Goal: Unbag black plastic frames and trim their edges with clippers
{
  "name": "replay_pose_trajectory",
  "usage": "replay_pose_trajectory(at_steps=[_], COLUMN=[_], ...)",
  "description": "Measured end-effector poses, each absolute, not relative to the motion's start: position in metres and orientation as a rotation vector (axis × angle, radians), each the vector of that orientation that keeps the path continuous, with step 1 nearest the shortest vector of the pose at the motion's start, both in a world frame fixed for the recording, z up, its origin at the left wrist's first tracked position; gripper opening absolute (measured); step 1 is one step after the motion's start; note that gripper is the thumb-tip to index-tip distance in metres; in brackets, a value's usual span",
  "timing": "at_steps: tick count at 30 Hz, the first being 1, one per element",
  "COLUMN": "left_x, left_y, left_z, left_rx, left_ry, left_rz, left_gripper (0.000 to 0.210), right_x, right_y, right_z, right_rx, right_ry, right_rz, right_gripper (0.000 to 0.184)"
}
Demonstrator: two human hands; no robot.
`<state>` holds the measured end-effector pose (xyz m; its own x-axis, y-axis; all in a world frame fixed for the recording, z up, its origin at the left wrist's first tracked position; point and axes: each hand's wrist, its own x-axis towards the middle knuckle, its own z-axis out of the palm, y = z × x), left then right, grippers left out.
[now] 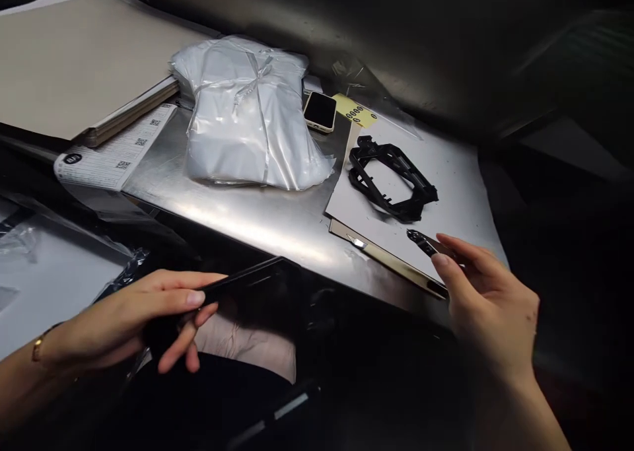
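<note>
My left hand (173,306) is closed on the edge of a black glossy panel (265,292), thumb on top and fingers underneath. The panel is tilted in front of the bench edge; pinkish fabric shows in it, reflected or seen through, I cannot tell which. At the right, my right hand (483,292) grips a small dark tool (421,241) with a shiny tip between thumb and fingers, just over the white sheet (450,173). Its kind is unclear. Beyond that tool, an angular black plastic frame (384,197) lies on the sheet. Near the sheet's front edge is a pointed craft-knife blade (357,242).
A tied bundle of clear plastic bags (232,137) sits on the metal bench (238,216). Behind it lie a phone (321,111) and a yellow label sheet (357,113). Cardboard sheets (84,55) are stacked at the left, beside printed labels (119,154). A metal wall (366,35) closes the back.
</note>
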<state>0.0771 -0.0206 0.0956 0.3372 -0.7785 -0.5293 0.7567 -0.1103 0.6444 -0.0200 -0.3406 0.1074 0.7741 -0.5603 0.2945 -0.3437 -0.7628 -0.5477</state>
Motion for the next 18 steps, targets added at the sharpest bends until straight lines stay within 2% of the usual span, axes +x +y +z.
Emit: replay_pose_trajectory(at_steps=[4,8,10,13,18], left_x=[0.109,0.109,0.103,0.098,0.100], left_y=[-0.026,-0.044,-0.054,-0.063,-0.067], left_z=[0.093,0.080,0.075,0.077,0.087], left_rx=[1.096,0.964,0.940,0.910,0.880], left_ry=[-0.231,-0.214,-0.194,-0.163,-0.159], left_rz=[-1.478,-1.778,-1.868,-1.898,-1.903], left_gripper=[0.026,0.029,0.029,0.028,0.036], right_x=[-0.014,-0.020,-0.023,-0.021,-0.019], right_y=[-0.371,-0.359,-0.349,-0.344,-0.324], right_z=[0.098,0.091,0.086,0.078,0.085], right_rx=[-2.740,-2.930,-2.970,-2.997,-2.961], right_ry=[0.602,0.521,0.374,0.249,0.435], right_rz=[-0.530,-0.576,-0.498,-0.367,-0.445], right_gripper=[0.022,0.025,0.025,0.020,0.015])
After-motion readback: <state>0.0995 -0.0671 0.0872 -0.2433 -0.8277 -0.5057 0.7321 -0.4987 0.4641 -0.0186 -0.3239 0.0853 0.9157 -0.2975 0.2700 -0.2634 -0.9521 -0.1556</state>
